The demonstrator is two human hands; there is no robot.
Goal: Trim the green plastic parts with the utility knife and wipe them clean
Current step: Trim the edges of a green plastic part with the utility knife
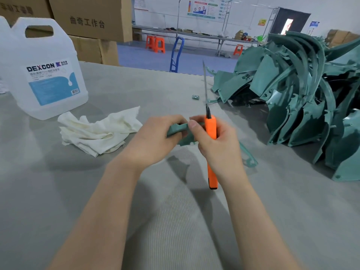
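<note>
The green part (pixel 177 129) shows only as a short strip between the two hands and a small bit under them. The left hand (pixel 153 141), which grips it, and the right hand (pixel 216 147) cover the rest, so I cannot tell its whole shape. The right hand also hides the middle of the utility knife (pixel 210 126) handle. A thin curved green piece (pixel 250 158) goes partly behind the right wrist. The pile of green parts (pixel 303 98) is cut off by the right edge, and a second white jug (pixel 3 55) by the left edge. The small print on the DEXCON jug (pixel 48 71) is not readable. A small object (pixel 195 97) near the pile is too small to name.
</note>
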